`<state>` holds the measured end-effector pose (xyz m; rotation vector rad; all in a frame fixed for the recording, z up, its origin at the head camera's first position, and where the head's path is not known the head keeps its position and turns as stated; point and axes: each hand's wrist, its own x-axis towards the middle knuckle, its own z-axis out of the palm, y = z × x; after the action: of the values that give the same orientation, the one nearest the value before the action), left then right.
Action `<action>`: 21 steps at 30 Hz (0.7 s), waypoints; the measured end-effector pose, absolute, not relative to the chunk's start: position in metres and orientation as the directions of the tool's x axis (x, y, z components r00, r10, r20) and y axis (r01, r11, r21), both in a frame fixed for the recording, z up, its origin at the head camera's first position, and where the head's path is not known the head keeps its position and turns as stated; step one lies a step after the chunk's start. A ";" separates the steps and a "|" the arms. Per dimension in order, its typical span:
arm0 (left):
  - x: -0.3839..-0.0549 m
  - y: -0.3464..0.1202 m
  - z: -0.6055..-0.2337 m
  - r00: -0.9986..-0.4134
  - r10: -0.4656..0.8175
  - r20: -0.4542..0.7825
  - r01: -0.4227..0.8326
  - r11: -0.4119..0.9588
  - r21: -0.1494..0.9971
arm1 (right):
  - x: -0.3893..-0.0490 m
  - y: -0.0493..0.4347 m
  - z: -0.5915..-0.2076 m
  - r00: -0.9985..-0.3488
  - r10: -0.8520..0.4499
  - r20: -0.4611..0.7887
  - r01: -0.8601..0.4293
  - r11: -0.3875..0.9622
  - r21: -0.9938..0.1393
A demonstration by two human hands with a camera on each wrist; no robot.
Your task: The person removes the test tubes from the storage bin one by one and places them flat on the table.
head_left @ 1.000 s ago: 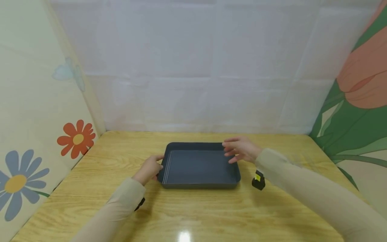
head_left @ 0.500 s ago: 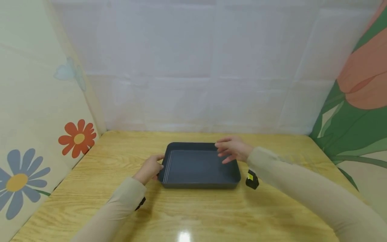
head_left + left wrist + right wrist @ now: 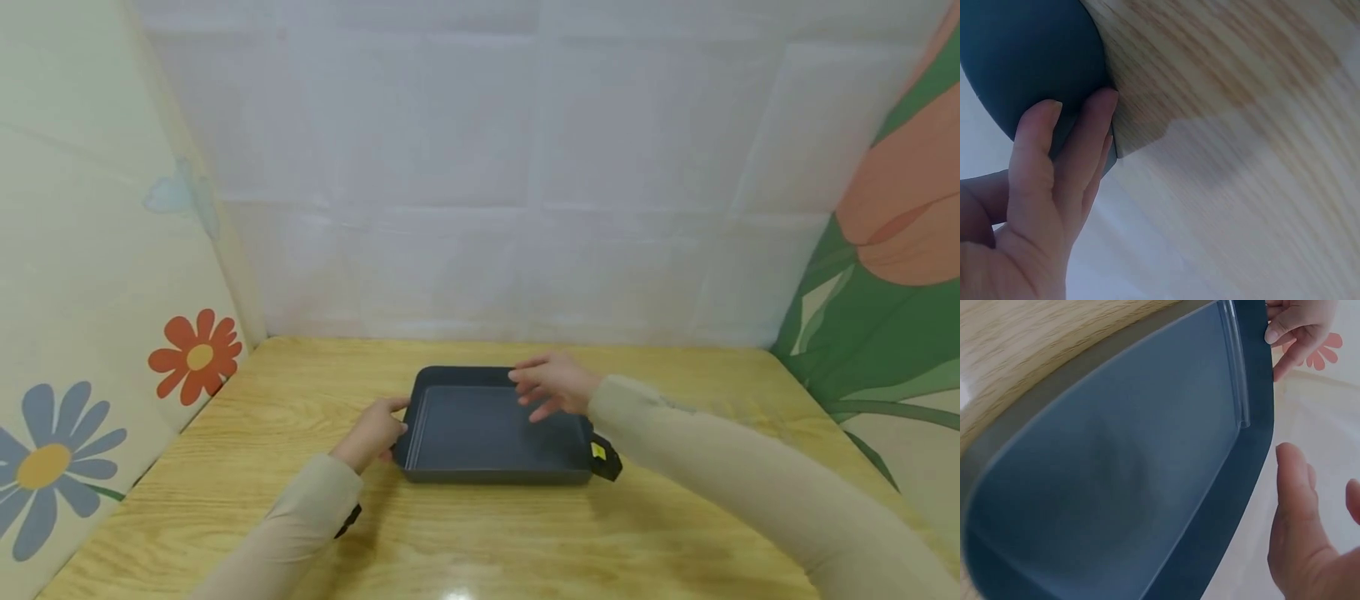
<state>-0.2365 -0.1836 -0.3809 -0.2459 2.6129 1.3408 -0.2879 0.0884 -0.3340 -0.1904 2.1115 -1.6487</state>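
A dark blue-grey rectangular tray (image 3: 480, 429) lies on the wooden table in the head view. Thin clear rod-like strips (image 3: 1237, 369) lie along its left inner side; their kind is hard to tell. My left hand (image 3: 372, 433) is at the tray's left side. In the left wrist view, its extended fingers (image 3: 1069, 150) rest against the outer wall. Above the tray's right part is my right hand (image 3: 557, 384), fingers spread and slightly bent. The right wrist view shows that hand's thumb and fingers apart, nothing visible between them.
A pale wooden table (image 3: 480, 542) surrounds the tray. Behind it hangs a creased white cloth (image 3: 480, 183); flower-printed panels (image 3: 75, 275) stand at both sides. A faint, see-through patch (image 3: 750, 414) shows at the table's right; what it is cannot be told.
My right hand has moved left, from the tray's right edge to above its inside. The left hand and the tray keep their places. The whole head view has shifted slightly downward.
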 end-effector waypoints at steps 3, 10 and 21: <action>-0.237 -0.183 -0.381 -0.968 -0.057 -0.244 -0.231 0.584 0.779 | -0.287 0.081 -0.333 -0.888 -0.375 -0.267 0.168 0.276 -0.946; -0.235 -0.183 -0.381 -0.971 -0.057 -0.233 -0.224 0.573 0.788 | -0.287 0.065 -0.336 -0.887 -0.377 -0.268 0.169 0.275 -0.946; -0.234 -0.183 -0.381 -0.974 -0.050 -0.222 -0.208 0.593 0.778 | -0.287 0.050 -0.338 -0.892 -0.357 -0.276 0.192 0.253 -0.948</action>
<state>-0.2340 -0.1829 -0.3812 -0.2162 2.6432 1.3244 -0.2873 0.0496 -0.3376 -0.1496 2.0918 -1.6792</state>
